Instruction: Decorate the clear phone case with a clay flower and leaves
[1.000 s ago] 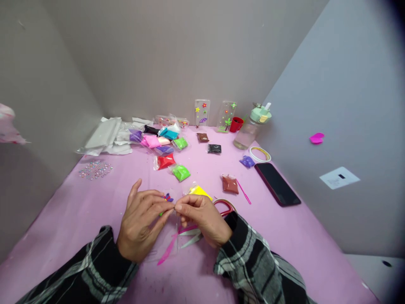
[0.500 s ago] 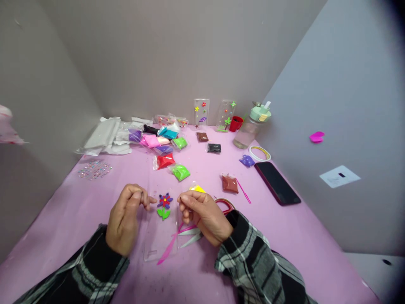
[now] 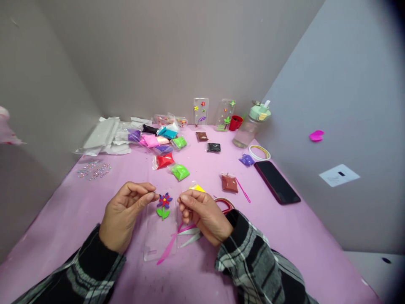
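Note:
A clear phone case (image 3: 160, 236) lies flat on the pink table (image 3: 95, 198) in front of me. On it sits a clay flower (image 3: 164, 204) with purple petals, a red centre and green leaves. My left hand (image 3: 125, 213) is just left of the flower, thumb and forefinger pinched together near its petals. My right hand (image 3: 204, 214) is at the case's right edge, fingers curled and pinched. What either pinch holds is too small to make out. Pink and white modelling tools (image 3: 185, 234) lie under my right hand.
Several small bags of coloured clay (image 3: 164, 145) lie mid-table, with brown (image 3: 230, 183), black (image 3: 214, 147) and yellow (image 3: 198, 188) bags nearer. Two decorated cases (image 3: 201, 112) lean on the back wall beside a red cup (image 3: 235, 123) and a water bottle (image 3: 251, 126). A dark phone (image 3: 276, 182) lies at right, gem stickers (image 3: 94, 169) at left.
My left hand has drawn back to the left off the case, uncovering the clay flower. My right hand has stayed where it was.

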Demonstrator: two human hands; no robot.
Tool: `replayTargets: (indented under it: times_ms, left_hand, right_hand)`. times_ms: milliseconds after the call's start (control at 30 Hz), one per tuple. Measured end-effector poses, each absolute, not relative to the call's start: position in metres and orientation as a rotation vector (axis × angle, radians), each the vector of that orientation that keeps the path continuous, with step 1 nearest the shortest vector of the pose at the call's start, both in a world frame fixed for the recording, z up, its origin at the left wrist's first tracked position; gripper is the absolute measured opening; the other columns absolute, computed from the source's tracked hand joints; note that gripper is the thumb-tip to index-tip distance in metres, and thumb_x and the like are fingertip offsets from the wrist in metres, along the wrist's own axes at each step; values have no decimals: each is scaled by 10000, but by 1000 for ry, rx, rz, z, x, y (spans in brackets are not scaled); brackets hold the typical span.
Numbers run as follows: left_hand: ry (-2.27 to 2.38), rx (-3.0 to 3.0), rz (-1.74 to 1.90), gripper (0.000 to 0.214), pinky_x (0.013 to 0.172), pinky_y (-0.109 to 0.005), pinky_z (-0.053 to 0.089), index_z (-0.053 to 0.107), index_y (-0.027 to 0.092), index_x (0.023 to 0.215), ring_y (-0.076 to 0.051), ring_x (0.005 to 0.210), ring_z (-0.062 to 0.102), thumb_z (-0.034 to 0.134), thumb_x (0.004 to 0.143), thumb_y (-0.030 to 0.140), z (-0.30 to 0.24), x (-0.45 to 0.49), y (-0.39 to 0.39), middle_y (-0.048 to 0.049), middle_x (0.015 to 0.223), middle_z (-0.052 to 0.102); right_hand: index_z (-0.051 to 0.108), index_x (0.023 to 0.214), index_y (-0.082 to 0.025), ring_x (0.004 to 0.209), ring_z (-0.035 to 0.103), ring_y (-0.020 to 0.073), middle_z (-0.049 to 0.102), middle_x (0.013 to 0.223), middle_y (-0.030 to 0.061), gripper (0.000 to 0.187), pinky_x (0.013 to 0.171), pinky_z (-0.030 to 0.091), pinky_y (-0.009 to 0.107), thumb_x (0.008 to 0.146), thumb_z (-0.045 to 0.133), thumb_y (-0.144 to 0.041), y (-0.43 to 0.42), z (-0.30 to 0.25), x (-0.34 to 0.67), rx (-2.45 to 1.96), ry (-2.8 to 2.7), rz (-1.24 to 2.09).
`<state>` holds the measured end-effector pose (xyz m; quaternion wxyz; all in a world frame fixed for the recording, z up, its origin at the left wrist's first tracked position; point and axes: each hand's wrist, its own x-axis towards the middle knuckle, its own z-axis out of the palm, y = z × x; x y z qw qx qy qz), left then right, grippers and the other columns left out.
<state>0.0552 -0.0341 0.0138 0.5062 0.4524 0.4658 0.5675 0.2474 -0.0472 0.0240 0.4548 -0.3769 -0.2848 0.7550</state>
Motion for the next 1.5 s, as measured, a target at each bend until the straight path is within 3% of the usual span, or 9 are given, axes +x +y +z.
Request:
replayTargets:
  times_ms: [233,400,667,833,967,1067,1200,1333,1500]
  left_hand:
    - [1128,1154,1410,191,754,-305,607,589,213,764,-125,724,657,778,740,232,18,52,-31,49,775,624]
    - [1228,1144,1375,222,696,-256,577,647,212,823,-135,676,687,808,708,314,19,43,-28,45,739,656]
    - [1323,1453,1092,300,632,-236,431,613,213,682,-112,602,527,614,883,437,9,23,-27,50,618,563]
    - [1321,1438,1055,174,690,-234,436,627,223,794,-128,722,541,708,807,376,10,27,-26,44,751,597]
    - [1315,1438,1031,219,643,-228,422,597,213,758,-124,696,515,753,746,366,13,31,-26,48,732,565]
    - [1324,1491,947,224,618,-234,413,609,208,726,-123,651,506,730,758,393,15,32,-26,44,686,566]
    - [1297,1643,870,184,727,-267,463,687,218,754,-164,757,590,677,794,397,18,31,-24,0,771,654]
    - [1279,1661,796,201,836,-316,508,712,227,844,-209,892,646,653,796,414,13,30,-21,-39,911,707]
    - [1281,1610,781,324,852,-344,541,635,240,1067,-212,882,691,654,797,418,2,27,-21,-38,925,729]
  right_hand:
    - [654,766,-122,481,513,35,619,649,-30,334,487,427,168,700,830,-398,-48,23,248,-920,-711,1864]
    - [647,763,-117,476,516,32,624,649,-30,346,478,429,161,693,833,-400,-47,23,248,-923,-708,1868]
    - [644,753,-115,474,510,32,619,646,-30,343,475,435,163,690,833,-395,-47,23,249,-915,-702,1868]
    - [641,756,-117,476,509,32,620,648,-31,331,479,432,165,702,824,-388,-47,22,249,-916,-709,1871]
    - [643,763,-118,479,511,33,623,652,-29,329,482,432,167,708,820,-390,-47,21,249,-912,-718,1874]
    - [636,754,-121,475,509,34,623,651,-29,329,482,432,171,705,822,-389,-47,21,249,-909,-716,1876]
    - [636,750,-121,474,511,37,624,647,-28,331,478,431,171,700,825,-389,-47,22,248,-910,-716,1875]
    - [641,755,-120,473,513,37,627,654,-27,332,478,435,169,699,823,-393,-47,22,248,-908,-721,1876]
    - [646,765,-119,476,518,37,628,655,-28,328,475,437,165,701,821,-390,-47,22,248,-908,-716,1877]
